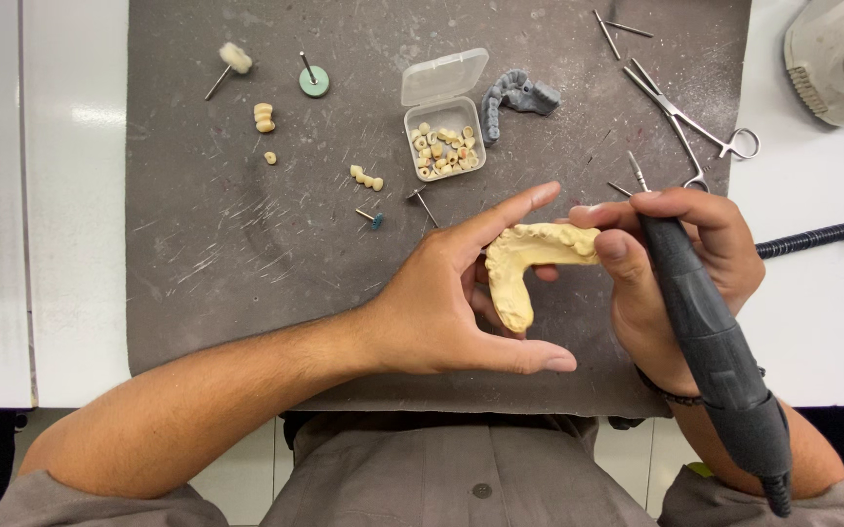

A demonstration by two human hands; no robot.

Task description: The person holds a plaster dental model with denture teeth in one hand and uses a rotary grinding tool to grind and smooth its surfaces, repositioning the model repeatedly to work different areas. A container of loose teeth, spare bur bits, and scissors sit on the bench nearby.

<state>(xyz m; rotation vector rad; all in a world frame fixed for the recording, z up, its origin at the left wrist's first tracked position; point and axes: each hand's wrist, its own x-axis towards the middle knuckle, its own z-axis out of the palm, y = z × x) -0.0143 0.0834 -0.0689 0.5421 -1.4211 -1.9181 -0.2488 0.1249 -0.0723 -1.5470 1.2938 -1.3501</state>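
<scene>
My left hand (451, 293) and my right hand (671, 283) hold a yellow plaster dental arch model (529, 259) between them over a grey work mat (226, 244). My left fingers support the model's near side, with index finger and thumb stretched out. My right hand pinches the model's right end with its thumb. That hand also grips a dark grey rotary handpiece (710, 337), whose thin bur points up and away past the fingers. The handpiece's coiled cable (812, 237) runs off to the right.
An open clear box of small tooth pieces (446, 137), a grey dental model (519, 96), loose tooth pieces (264, 117), burs and polishing tips, and metal forceps (690, 122) lie on the mat. A white machine (842, 59) sits at the top right.
</scene>
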